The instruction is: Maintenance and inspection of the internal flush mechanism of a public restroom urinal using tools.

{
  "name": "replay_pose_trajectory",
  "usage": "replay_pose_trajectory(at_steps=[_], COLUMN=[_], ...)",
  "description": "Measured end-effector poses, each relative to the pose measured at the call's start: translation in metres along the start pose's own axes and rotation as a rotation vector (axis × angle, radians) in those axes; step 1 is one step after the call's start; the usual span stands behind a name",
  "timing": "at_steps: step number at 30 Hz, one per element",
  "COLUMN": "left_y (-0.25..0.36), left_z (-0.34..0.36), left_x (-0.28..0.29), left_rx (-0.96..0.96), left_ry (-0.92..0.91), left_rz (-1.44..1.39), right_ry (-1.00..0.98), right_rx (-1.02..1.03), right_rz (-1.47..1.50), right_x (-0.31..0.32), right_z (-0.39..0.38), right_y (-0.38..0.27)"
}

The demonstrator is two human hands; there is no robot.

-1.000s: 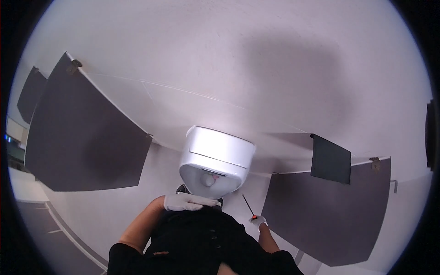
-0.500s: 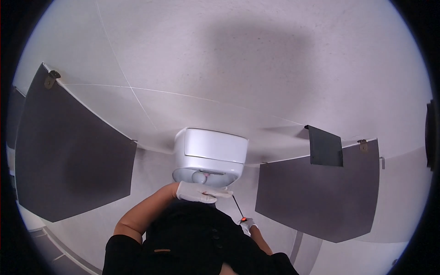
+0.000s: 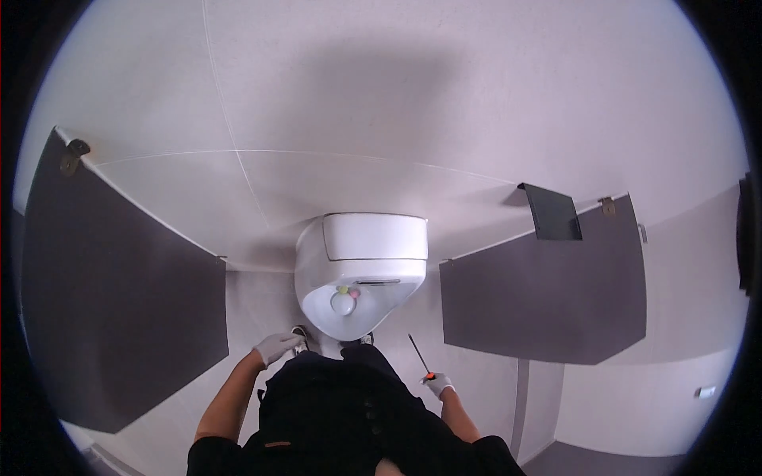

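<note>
My right hand (image 3: 437,385), in a white glove, is closed round the orange and black handle of a screwdriver (image 3: 420,353). Its long dark shaft slants up and left, clear of the urinal. My left hand (image 3: 277,347), also gloved, hangs low at the left with its fingers loosely stretched and nothing visible in it. Ahead of me a white urinal (image 3: 375,237) is fixed to the wall, its bowl facing me. Inside the bowl are a round white drain cover (image 3: 344,304), a yellow-green ball (image 3: 343,290) and a pink ball (image 3: 355,293).
Dark grey partitions stand on both sides, one at the left (image 3: 127,293) and one at the right (image 3: 548,301). A small dark shelf (image 3: 554,213) juts from the wall near the right one. My shoe (image 3: 299,334) shows on the floor beside my left hand.
My left hand has dropped away from in front of the urinal to the lower left, uncovering the bowl. My right hand still holds the screwdriver, slightly further right. The view has shifted.
</note>
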State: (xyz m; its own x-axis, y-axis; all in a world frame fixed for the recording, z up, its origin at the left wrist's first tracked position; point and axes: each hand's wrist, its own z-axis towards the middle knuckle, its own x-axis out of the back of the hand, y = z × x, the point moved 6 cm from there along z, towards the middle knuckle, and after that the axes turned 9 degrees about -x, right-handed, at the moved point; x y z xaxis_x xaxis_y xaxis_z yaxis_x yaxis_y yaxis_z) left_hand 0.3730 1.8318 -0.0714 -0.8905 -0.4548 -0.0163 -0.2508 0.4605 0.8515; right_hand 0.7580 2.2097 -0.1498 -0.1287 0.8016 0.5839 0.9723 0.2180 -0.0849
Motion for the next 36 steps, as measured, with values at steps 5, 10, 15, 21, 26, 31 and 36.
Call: replay_pose_trajectory(at_steps=[5,10,15,21,26,31,36], left_y=[-0.297,-0.427,-0.332,-0.262,-0.273,-0.3,-0.344], left_z=[-0.024,-0.062,-0.097,-0.114,-0.138,-0.162,-0.208], left_x=[0.048,0.082,0.029,-0.043,-0.136,-0.234,-0.262], left_rx=[0.383,0.465,0.421,0.306,0.043,0.223,0.106], left_ry=[0.333,0.261,0.406,0.586,0.316,0.541,0.623], left_rz=[-0.374,-0.126,-0.114,-0.26,0.276,-0.317,-0.289], right_ry=[-0.012,-0.005,-0.125,0.004,-0.126,-0.114,-0.232], right_rx=[-0.078,-0.116,-0.137,0.062,0.172,0.11,-0.019], right_rz=[-0.002,-0.073,-0.004,-0.085,0.208,0.102,-0.314], right_x=[-0.055,-0.084,-0.089,-0.074,-0.054,-0.094,-0.115], right_z=[-0.036,-0.057,-0.039,-0.009,-0.015,0.051,0.05], right_y=[0.043,0.068,0.09,0.101,0.122,0.249,0.302])
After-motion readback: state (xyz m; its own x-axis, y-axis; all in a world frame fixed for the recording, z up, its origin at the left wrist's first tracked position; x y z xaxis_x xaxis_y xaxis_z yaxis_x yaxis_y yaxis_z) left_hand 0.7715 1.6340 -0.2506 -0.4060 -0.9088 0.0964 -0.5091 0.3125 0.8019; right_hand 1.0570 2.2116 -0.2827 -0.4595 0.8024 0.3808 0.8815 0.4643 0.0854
